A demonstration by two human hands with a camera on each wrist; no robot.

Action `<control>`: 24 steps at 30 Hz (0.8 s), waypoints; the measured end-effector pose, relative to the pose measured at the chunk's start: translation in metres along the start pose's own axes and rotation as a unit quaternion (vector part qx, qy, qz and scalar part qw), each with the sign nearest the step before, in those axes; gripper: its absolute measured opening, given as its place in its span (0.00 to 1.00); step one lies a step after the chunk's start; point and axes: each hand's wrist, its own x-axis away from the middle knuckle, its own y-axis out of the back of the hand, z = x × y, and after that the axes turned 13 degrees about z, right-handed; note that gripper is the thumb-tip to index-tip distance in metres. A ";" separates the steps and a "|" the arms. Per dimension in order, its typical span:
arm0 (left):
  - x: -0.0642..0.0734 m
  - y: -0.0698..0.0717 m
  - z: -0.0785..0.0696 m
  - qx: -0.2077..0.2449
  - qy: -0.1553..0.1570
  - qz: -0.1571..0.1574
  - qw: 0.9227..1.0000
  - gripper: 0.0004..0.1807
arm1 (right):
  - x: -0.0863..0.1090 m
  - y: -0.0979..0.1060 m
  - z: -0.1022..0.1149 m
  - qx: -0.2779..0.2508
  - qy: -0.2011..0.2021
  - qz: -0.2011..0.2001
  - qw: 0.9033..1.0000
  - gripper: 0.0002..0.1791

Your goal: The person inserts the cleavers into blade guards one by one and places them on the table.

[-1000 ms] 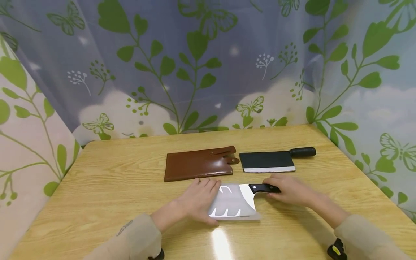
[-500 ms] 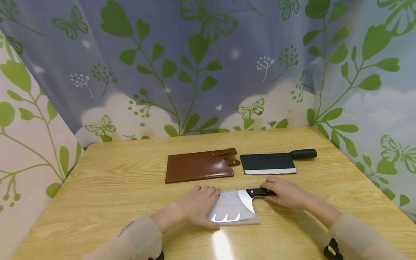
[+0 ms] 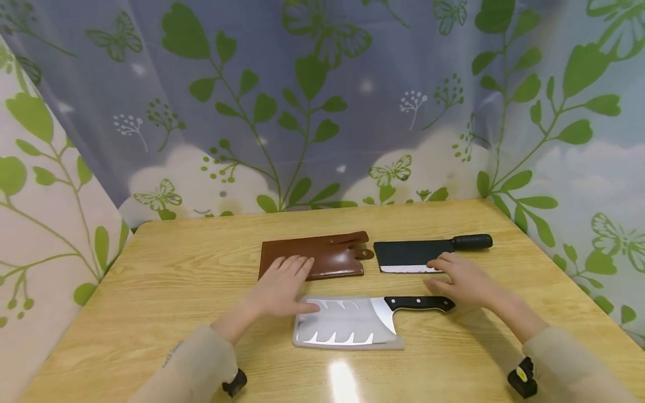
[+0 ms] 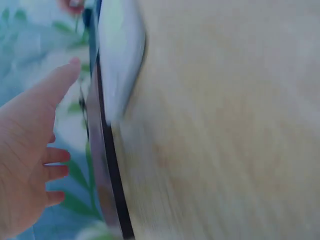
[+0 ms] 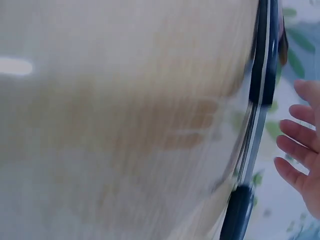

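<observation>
A broad cleaver with a black riveted handle lies on the table, its blade in a translucent whitish blade cover. Fingers spread, my left hand is over the cover's left end and the near edge of a brown leather sheath; contact cannot be told. My right hand appears by the near edge of a black cleaver with a bright cutting edge, fingers loosely bent. In the right wrist view, that hand holds nothing. The left wrist view shows the left hand apart from the covered blade.
A light wooden table carries everything, with a bright reflection near its front. Printed curtains with leaves and butterflies stand behind the table and along both sides. Dark wrist devices sit at both sleeves.
Both hands have let go of the covered cleaver, which now lies free. The left hand moved up and left towards the leather sheath, the right hand up and right towards the black cleaver.
</observation>
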 end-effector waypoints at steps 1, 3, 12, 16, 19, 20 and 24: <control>-0.001 0.000 0.007 0.008 0.008 -0.005 1.000 0.55 | 0.001 0.002 -0.005 0.004 -0.010 -0.005 1.000 0.16; -0.002 -0.002 0.020 0.019 0.022 -0.015 0.999 0.56 | 0.003 0.005 -0.014 0.010 -0.028 -0.011 1.000 0.17; -0.011 -0.007 0.065 0.028 0.067 -0.037 0.997 0.59 | 0.005 0.009 -0.057 0.042 -0.101 -0.033 0.993 0.22; -0.018 -0.004 0.075 0.045 0.074 -0.021 0.996 0.61 | 0.001 0.008 -0.071 0.059 -0.116 -0.035 0.991 0.23; -0.026 -0.003 0.078 0.056 0.076 -0.007 0.996 0.62 | -0.003 0.007 -0.077 0.065 -0.126 -0.021 0.990 0.24; -0.029 -0.004 0.079 0.057 0.076 -0.001 0.996 0.63 | -0.004 0.007 -0.079 0.068 -0.131 -0.014 0.989 0.24; -0.041 -0.003 0.076 0.058 0.074 0.036 0.995 0.65 | -0.007 0.004 -0.085 0.084 -0.145 0.016 0.986 0.25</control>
